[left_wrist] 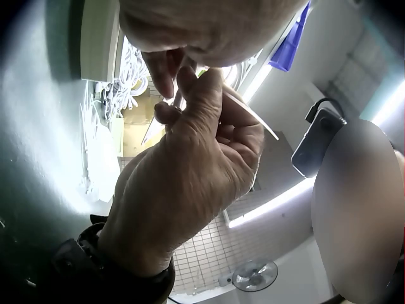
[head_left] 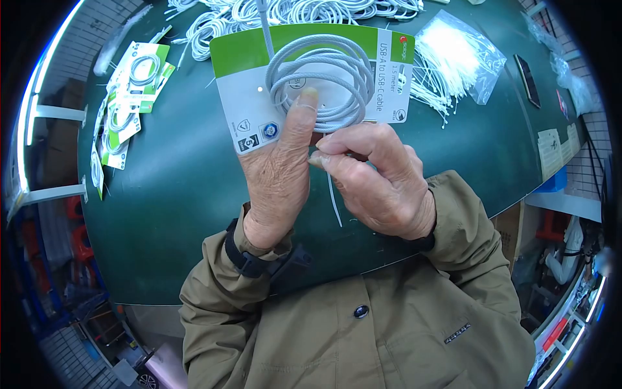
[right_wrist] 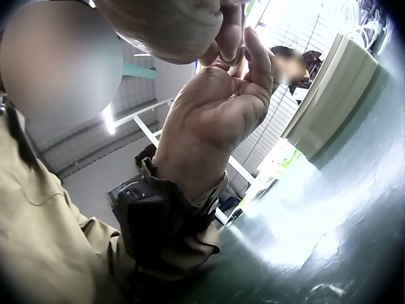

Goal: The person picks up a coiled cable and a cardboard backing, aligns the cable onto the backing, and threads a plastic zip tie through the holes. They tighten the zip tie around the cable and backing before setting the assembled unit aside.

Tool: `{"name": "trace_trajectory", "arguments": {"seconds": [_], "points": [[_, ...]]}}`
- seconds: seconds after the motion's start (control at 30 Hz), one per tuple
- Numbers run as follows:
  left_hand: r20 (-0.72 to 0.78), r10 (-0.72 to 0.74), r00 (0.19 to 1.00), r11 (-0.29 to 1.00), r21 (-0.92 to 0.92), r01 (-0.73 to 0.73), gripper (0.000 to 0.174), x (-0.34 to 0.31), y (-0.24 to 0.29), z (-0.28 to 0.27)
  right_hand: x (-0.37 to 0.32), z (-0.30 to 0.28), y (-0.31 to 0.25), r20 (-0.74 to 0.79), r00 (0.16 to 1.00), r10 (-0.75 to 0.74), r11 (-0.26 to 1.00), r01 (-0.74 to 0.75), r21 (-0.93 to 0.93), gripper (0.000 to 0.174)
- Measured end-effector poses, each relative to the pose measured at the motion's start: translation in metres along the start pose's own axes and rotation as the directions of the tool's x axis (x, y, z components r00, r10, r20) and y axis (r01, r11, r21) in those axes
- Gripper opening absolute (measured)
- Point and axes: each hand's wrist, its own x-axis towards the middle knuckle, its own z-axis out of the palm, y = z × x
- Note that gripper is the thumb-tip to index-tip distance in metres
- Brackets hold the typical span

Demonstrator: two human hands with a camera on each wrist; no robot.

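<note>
A green and white USB cable card (head_left: 243, 97) is held up over the table, a coiled grey-white cable (head_left: 365, 81) lying across its front. My left hand (head_left: 278, 175) grips the card from below, its thumb laid over the coil and the other fingers hidden behind. At the card's lower edge, my right hand (head_left: 382, 181) pinches with thumb and index finger at a thin white cable tie (head_left: 335, 201), whose tail hangs down below the fingertips. In the left wrist view the right hand (left_wrist: 183, 158) is curled, with the tie's tail (left_wrist: 256, 117) sticking out past it.
Carded cables (head_left: 120, 123) lie in a loose stack at the left of the green table (head_left: 162, 227). A pile of coiled cables (head_left: 214, 32) spreads along the back. White cable ties (head_left: 431, 84) spill from a clear bag (head_left: 489, 55), with a phone (head_left: 528, 81) farther right.
</note>
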Motion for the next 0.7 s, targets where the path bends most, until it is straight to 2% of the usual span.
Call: {"name": "trace_trajectory", "arguments": {"seconds": [0.1, 0.2, 0.3, 0.4, 0.47, 0.6, 0.7], "points": [[0.026, -0.04, 0.999, 0.998, -0.052, 0.041, 0.03, -0.002, 0.006, 0.002, -0.002, 0.0, 0.0, 0.005, 1.0, -0.006, 1.0, 0.006, 0.026, 0.028], [0.044, -0.02, 0.999, 0.998, -0.061, 0.023, 0.031, -0.002, 0.003, 0.0, -0.004, 0.007, 0.009, -0.068, 0.994, -0.085, 0.995, 0.088, 0.037, 0.022], [0.066, -0.036, 0.997, 0.996, 0.09, 0.03, 0.037, -0.005, 0.005, -0.004, -0.005, 0.008, 0.011, -0.087, 0.991, -0.099, 0.993, 0.103, 0.051, 0.021], [0.056, -0.066, 0.996, 0.992, 0.108, 0.06, 0.037, -0.005, 0.007, -0.004, -0.007, 0.01, 0.013, -0.096, 0.99, -0.1, 0.992, 0.106, 0.067, 0.022], [0.049, -0.019, 0.999, 0.991, 0.131, 0.013, 0.036, -0.005, 0.004, -0.004, -0.006, 0.009, 0.016, -0.088, 0.991, -0.096, 0.992, 0.103, 0.076, 0.022], [0.036, 0.001, 0.999, 0.998, 0.066, -0.003, 0.034, -0.002, -0.003, -0.005, 0.003, 0.004, 0.016, -0.114, 0.993, -0.01, 0.998, 0.017, 0.058, 0.021], [0.043, -0.085, 0.995, 0.996, 0.035, 0.084, 0.033, -0.007, -0.004, -0.005, 0.004, 0.003, 0.02, -0.191, 0.973, 0.133, 0.988, -0.114, 0.106, 0.02]]}}
